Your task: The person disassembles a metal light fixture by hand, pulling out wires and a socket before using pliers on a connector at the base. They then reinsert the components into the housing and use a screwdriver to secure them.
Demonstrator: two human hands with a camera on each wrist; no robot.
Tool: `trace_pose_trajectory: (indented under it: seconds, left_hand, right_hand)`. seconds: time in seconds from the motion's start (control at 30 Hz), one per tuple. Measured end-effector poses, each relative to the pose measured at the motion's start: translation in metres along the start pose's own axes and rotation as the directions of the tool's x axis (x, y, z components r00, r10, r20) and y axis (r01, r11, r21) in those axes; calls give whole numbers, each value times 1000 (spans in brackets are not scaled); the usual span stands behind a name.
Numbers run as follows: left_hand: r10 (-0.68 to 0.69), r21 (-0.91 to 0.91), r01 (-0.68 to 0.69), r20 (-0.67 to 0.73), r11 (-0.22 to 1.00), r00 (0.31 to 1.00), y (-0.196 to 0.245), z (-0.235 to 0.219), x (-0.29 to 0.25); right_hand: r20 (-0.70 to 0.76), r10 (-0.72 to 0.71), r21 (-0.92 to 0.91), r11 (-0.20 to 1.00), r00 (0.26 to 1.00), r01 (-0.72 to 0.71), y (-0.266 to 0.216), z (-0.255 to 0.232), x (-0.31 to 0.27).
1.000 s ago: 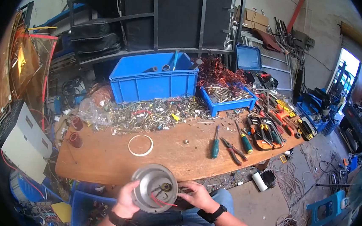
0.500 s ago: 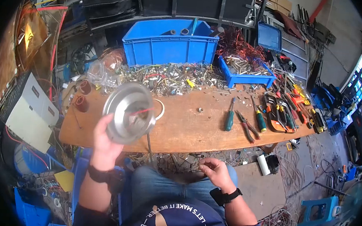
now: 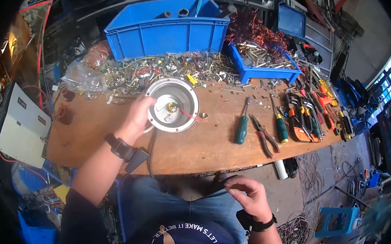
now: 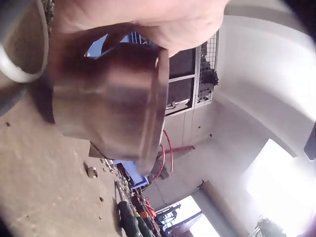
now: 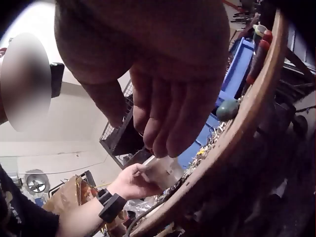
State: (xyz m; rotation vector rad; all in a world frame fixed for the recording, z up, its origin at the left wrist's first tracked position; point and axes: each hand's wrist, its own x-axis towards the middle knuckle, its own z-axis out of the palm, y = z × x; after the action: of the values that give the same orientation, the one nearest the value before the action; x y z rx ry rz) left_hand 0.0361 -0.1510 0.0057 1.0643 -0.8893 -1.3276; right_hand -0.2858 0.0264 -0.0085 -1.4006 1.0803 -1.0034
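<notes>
A round metal housing point(image 3: 172, 122) with a flanged rim, a small brass-coloured part and a red wire inside is over the wooden table, its open side facing the head camera. The left hand point(image 3: 137, 115) grips its left side, and in the left wrist view that hand point(image 4: 133, 19) lies against the housing's wall point(image 4: 108, 103). Beneath the housing a white ring shows partly. The right hand point(image 3: 251, 197) is above the lap near the table's front edge, fingers loosely bent, holding nothing visible; the right wrist view shows its fingers point(image 5: 168, 113) hanging relaxed.
Behind lie a heap of small scrap point(image 3: 163, 69), a large blue bin point(image 3: 165, 39) and a small blue tray point(image 3: 270, 74) of metal pieces. To the right are a screwdriver point(image 3: 242, 129), pliers point(image 3: 263, 136) and more tools. A dark cable hangs over the front edge.
The left hand has carried the housing from the lap side out over the table and turned its opening upward. The right hand has let go of it and stays near the lap.
</notes>
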Motion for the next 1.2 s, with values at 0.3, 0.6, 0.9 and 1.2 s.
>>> trace_pose_trajectory:
  seconds: [0.3,0.6,0.9,1.2]
  left_hand:
    - [-70,821,-5,55,571,996,26,37,28]
    - [-202,808,154,-45,569,978,51,82,41]
    - [30,814,187,-244,550,969,36,98,57]
    - [212,921,191,-272,339,939,-10,76,56]
  right_hand:
    - [218,-81,-118,987,973,109,-43,-59,88]
    - [209,216,-202,964,954,-174,-88,-95,114]
    - [132,352,-282,909,927,-305,-144,-144,109]
    - [151,294,-444,873,944,-201,-142,-212,140]
